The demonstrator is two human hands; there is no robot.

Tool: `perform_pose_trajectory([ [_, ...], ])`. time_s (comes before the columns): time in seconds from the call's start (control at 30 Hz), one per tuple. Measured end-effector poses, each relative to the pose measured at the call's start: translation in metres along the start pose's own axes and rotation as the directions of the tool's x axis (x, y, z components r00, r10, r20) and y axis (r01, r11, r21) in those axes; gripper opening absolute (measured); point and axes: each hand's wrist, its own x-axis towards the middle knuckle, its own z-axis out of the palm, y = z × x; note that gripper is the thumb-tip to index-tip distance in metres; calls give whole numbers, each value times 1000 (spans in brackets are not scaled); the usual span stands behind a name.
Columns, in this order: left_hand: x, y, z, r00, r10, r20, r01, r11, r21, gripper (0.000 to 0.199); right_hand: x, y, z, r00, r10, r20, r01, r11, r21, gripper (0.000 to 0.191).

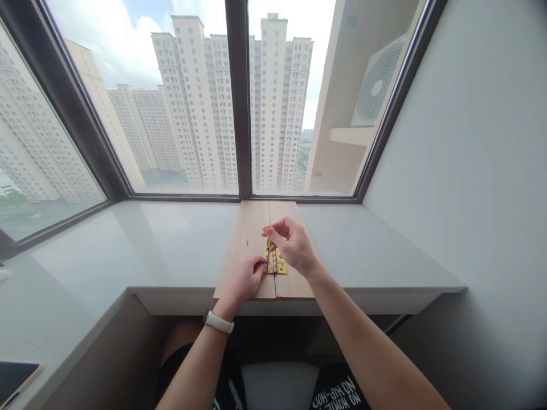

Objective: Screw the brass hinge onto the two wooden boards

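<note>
A gold butt hinge (280, 264) lies across the seam between two light wooden boards (252, 219). My right hand (291, 242) is closed around the top of a screwdriver (269, 244) with a yellow and black handle. The screwdriver stands nearly upright, its shaft pointing down at the hinge's left leaf. My left hand (248, 276) rests on the left board, fingers pinched together at the hinge's left edge, beside the screwdriver's tip. What those fingertips grip is hidden. A small screw (247, 242) lies loose on the left board.
The boards sit on a white windowsill counter (179, 245), reaching its front edge. Behind them rises a dark window frame (243, 114). A white wall (470, 171) stands at right. A dark-screened device (17, 381) lies at lower left. My legs are under the counter.
</note>
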Motion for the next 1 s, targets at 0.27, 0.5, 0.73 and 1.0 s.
perform_pose_trajectory([
  [0.27, 0, 0, 0, 1000, 6, 3, -6, 1000, 1, 21, -2, -3, -1, 997, -22, 71, 19, 999, 34, 38],
  [0.5, -1, -2, 0, 1000, 29, -1, -29, 1000, 7, 21, 0, -3, -3, 980, -17, 197, 12, 1000, 28, 29],
  [0.73, 0, -6, 2, 999, 35, -9, -35, 999, -1, 21, 2, 0, -3, 995, -13, 102, 15, 1000, -11, 29],
  [1.0, -1, -1, 0, 1000, 20, -12, -20, 1000, 7, 22, -1, 0, 0, 1000, -3, 11, 3, 1000, -16, 43],
])
